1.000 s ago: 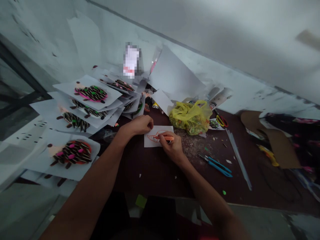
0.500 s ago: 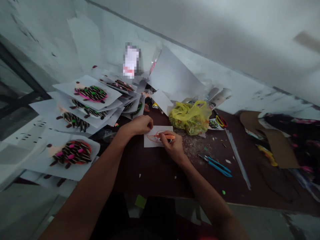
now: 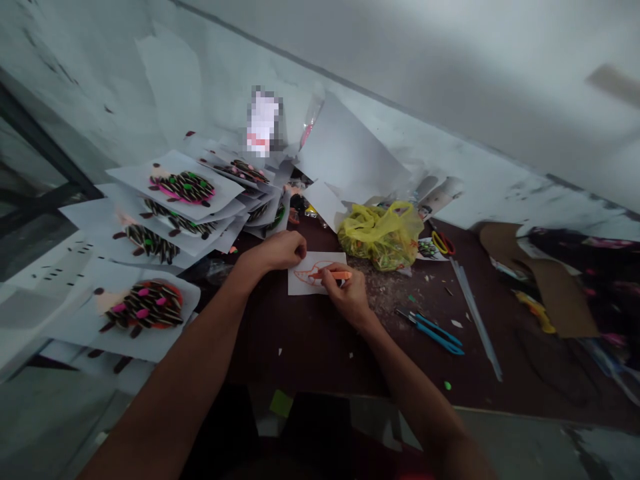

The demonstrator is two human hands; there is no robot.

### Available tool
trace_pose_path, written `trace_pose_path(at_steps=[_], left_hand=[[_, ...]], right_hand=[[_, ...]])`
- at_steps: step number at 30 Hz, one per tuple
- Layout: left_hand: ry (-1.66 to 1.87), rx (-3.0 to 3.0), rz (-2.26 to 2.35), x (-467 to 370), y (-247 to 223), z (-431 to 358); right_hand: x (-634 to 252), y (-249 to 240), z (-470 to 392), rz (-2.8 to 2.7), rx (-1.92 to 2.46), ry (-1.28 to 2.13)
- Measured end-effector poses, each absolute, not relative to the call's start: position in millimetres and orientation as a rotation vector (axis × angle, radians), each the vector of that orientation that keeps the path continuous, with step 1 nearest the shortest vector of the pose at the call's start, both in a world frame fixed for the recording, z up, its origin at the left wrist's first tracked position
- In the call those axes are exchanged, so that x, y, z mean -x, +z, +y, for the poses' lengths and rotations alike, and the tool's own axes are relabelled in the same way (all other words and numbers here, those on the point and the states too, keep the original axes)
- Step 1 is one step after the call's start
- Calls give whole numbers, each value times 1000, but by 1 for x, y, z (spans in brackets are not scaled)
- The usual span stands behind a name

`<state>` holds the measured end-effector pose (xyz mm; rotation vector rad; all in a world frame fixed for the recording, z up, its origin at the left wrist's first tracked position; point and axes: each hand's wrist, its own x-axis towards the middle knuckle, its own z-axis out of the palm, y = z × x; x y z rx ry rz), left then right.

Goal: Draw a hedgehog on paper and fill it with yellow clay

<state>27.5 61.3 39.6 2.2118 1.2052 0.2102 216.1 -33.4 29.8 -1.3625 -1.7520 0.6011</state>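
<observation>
My right hand [image 3: 346, 293] is closed around an orange marker [image 3: 341, 275], its tip on a small white sheet of paper [image 3: 298, 288]. An orange outline drawing [image 3: 302, 274] shows on that sheet, partly covered by my fingers. At the sheet's upper left corner rests my left hand [image 3: 284, 249], its fingers curled in; I see nothing in it. Just beyond my right hand lies a yellow plastic bag [image 3: 383, 233] filled with small bits. To the right are blue-handled scissors or snips [image 3: 437, 332].
Sheets with hedgehog pictures [image 3: 183, 187] are piled at the left. A blurred-out phone [image 3: 263, 123] leans on the wall. Red-and-yellow-handled scissors [image 3: 443, 243], a clear strip [image 3: 476, 317] and brown cardboard [image 3: 563, 293] lie on the dark table [image 3: 310, 360].
The marker and my right hand have shifted very slightly on the paper, and the orange outline looks a little different near the tip. My left hand stays in place.
</observation>
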Motion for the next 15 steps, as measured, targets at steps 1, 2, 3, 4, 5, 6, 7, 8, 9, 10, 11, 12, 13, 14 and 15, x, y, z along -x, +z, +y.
trace_pose_path(at_steps=[1, 2, 3, 4, 5, 6, 7, 8, 9, 10, 11, 12, 13, 14, 15], left_hand=[[205, -2213, 1205, -28, 40, 61], [198, -2216, 1206, -28, 39, 62], [191, -2218, 1206, -28, 39, 62], [186, -2221, 1206, -28, 39, 62], [186, -2223, 1207, -28, 39, 62], [187, -2225, 1205, -28, 39, 62], [192, -2225, 1202, -27, 38, 63], [197, -2224, 1204, -27, 38, 63], [202, -2222, 1208, -27, 38, 63], [205, -2220, 1211, -27, 37, 63], [208, -2218, 1213, -27, 37, 63], [211, -2216, 1212, -27, 37, 63], [211, -2216, 1210, -27, 37, 63], [212, -2217, 1204, -27, 36, 63], [216, -2220, 1201, -27, 36, 63]], right_hand=[[-217, 29, -33, -1736, 1372, 585], [-218, 29, -32, -1722, 1389, 562], [-219, 28, -32, -1713, 1409, 541], [-220, 27, -31, -1711, 1425, 529], [-221, 26, -31, -1718, 1431, 529], [-221, 26, -30, -1723, 1429, 535], [-221, 25, -30, -1731, 1419, 543], [-221, 24, -30, -1740, 1406, 547], [-221, 24, -30, -1745, 1398, 546], [-221, 24, -30, -1750, 1398, 540], [-221, 24, -30, -1753, 1406, 529], [-221, 25, -30, -1755, 1415, 520], [-220, 25, -30, -1755, 1422, 516], [-220, 26, -30, -1754, 1425, 515], [-220, 27, -31, -1756, 1422, 519]])
